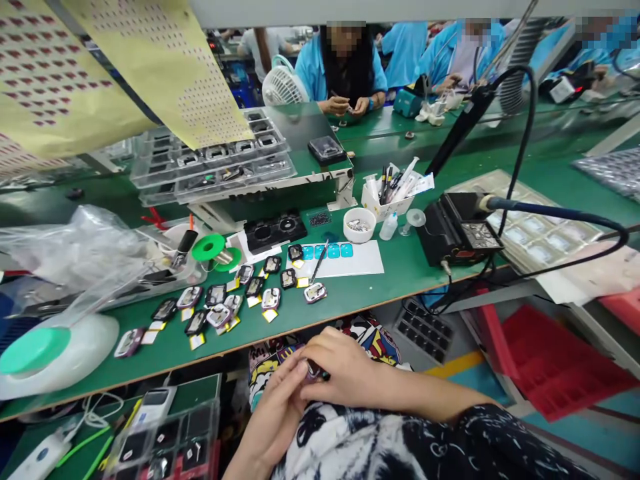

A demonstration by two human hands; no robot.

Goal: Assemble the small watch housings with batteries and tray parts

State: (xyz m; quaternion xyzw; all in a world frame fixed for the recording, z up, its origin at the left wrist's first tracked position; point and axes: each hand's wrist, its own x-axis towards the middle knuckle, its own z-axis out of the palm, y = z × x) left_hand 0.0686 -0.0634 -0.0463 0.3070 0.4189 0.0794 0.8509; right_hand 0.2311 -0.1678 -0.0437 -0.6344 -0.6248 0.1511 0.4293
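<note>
My left hand (281, 400) and my right hand (343, 363) meet over my lap, just below the table's front edge. Between them they grip a small dark watch case (313, 371), largely covered by the fingers. On the table ahead lie several similar open watch cases (255, 287), black or purple-rimmed, many with yellow-and-white tags. The nearest one without a visible tag is a purple-rimmed watch case (315, 293). Behind it, a pair of tweezers (319, 261) rests across a white sheet (363, 259) beside a row of blue square films (334, 251).
A white bowl of small metal parts (359, 225), a pen box (385, 203) and a black soldering station (457, 230) stand farther back. At left are a green solder spool (209, 247) and a white bottle (85, 353). A co-worker (345, 73) sits opposite.
</note>
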